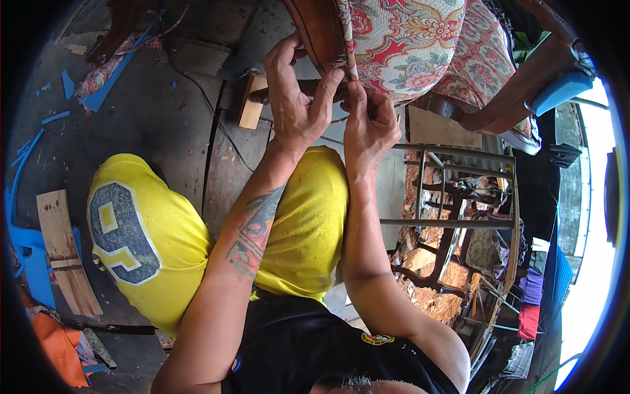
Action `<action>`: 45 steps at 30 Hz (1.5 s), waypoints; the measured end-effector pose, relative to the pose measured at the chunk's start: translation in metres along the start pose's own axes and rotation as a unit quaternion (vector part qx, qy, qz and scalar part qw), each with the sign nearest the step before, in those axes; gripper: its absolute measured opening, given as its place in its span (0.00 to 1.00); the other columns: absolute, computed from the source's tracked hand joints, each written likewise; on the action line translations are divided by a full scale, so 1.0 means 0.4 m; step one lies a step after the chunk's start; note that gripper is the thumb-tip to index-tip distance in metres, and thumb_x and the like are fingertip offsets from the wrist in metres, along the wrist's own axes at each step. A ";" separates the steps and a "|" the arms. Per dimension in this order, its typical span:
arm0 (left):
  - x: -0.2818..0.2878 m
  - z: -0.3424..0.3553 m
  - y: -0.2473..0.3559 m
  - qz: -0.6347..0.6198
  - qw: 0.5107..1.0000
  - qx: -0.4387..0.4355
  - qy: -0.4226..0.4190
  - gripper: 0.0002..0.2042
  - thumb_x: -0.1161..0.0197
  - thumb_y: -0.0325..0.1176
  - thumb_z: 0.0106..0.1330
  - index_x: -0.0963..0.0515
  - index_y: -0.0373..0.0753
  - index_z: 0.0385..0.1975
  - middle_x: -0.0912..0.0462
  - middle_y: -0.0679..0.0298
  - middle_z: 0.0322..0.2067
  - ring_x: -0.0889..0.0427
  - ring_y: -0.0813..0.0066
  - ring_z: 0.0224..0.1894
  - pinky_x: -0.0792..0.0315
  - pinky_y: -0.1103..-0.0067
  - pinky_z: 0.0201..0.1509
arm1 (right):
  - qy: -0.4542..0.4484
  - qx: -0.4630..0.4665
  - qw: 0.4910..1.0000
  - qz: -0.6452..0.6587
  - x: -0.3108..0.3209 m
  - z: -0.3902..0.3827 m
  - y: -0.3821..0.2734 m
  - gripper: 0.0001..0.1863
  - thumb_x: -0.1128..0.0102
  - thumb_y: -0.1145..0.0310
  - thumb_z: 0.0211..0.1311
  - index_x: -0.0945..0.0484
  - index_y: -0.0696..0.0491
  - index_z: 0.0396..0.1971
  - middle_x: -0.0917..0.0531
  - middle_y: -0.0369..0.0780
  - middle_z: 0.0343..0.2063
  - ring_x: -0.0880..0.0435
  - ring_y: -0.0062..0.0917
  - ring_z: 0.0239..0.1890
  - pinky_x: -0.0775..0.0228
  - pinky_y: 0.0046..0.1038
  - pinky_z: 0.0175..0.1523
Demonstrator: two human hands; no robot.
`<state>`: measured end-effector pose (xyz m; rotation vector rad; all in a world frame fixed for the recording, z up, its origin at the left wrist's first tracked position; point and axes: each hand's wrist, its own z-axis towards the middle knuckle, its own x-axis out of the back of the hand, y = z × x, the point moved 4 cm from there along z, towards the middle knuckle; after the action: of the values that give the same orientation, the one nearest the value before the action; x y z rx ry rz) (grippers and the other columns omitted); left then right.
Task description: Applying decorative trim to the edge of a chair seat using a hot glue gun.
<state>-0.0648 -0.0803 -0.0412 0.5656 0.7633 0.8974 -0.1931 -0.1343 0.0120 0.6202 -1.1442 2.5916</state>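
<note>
An upholstered chair (420, 46) with red, cream and floral fabric stands before me, tilted, its brown wooden frame (319, 29) at the left. A narrow strip of fabric trim (348, 39) runs along the seam between wood and cloth. My left hand (295, 108) is closed round the frame's lower part, its fingers partly behind the wood and its thumb near the trim. Close beside it, my right hand (372, 128) pinches the lower end of the trim with thumb and forefinger; the other fingers are curled. Whether a small fastener sits between the fingertips is hidden.
A second patterned chair piece with a curved wooden arm (518, 98) is at the upper right. A wooden block (252, 105) lies near my left hand. A metal frame (453, 223) stands at the right. A dark cable (213, 111), blue scraps and boards (69, 256) lie on the left floor.
</note>
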 end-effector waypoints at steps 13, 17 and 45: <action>-0.014 -0.002 -0.001 -0.019 0.999 0.021 0.030 0.51 0.18 0.51 0.59 0.42 0.30 0.75 0.30 0.48 0.59 0.26 0.57 0.58 0.29 0.62 0.62 | 0.030 -0.007 0.999 0.042 0.000 0.005 -0.023 0.08 0.26 0.72 0.70 0.15 0.61 0.33 0.11 0.37 0.24 0.18 0.12 0.27 0.24 0.20 0.35; -0.014 -0.004 -0.009 0.004 0.999 0.008 0.042 0.52 0.18 0.52 0.58 0.42 0.29 0.74 0.29 0.47 0.59 0.24 0.56 0.57 0.28 0.62 0.60 | 0.026 -0.022 0.999 0.037 -0.002 0.003 -0.025 0.08 0.26 0.72 0.70 0.15 0.61 0.34 0.11 0.37 0.24 0.19 0.11 0.26 0.25 0.20 0.34; -0.061 -0.143 -0.090 0.223 0.926 0.175 -0.251 0.10 0.43 0.30 0.71 0.17 0.33 0.41 0.11 0.44 0.39 0.11 0.44 0.37 0.16 0.61 0.43 | 0.008 0.010 0.991 -0.131 0.029 0.000 -0.011 0.10 0.27 0.64 0.68 0.14 0.57 0.36 0.12 0.37 0.32 0.18 0.20 0.31 0.26 0.25 0.36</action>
<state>-0.1024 -0.1125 -0.0932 1.2696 0.3233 0.9756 -0.2018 -0.1308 0.0204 0.7014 -0.9626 2.3835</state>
